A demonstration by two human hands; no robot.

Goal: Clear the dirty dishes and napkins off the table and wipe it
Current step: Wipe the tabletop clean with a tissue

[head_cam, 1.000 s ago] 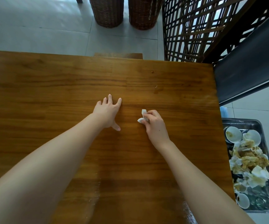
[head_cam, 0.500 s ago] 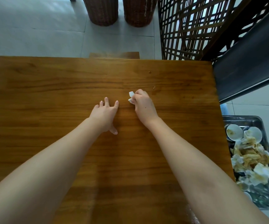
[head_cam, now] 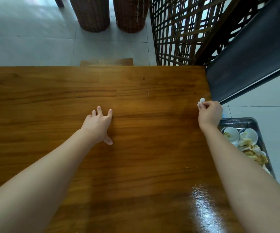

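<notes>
The wooden table (head_cam: pixel 51 98) fills most of the view. My left hand (head_cam: pixel 99 125) rests flat on it near the middle, fingers spread, holding nothing. My right hand (head_cam: pixel 209 113) is at the table's right edge, pinched on a small white napkin wad (head_cam: pixel 201 102). Two small crumbs (head_cam: pixel 148 94) lie on the wood toward the far right. On the floor to the right stands a metal tray (head_cam: pixel 247 122) with dirty white bowls (head_cam: pixel 231 134) and crumpled soiled napkins (head_cam: pixel 252 152); my right forearm hides part of it.
A dark bench or panel (head_cam: pixel 247 64) runs along the table's right side. A wooden lattice screen (head_cam: pixel 183 31) stands behind it. Two wicker baskets (head_cam: pixel 92 12) are on the tiled floor beyond the far edge. A chair back (head_cam: pixel 107 62) peeks over that edge.
My right hand has swept the napkin wad from the table's middle, up and then right to the right edge. My left hand has stayed flat in place.
</notes>
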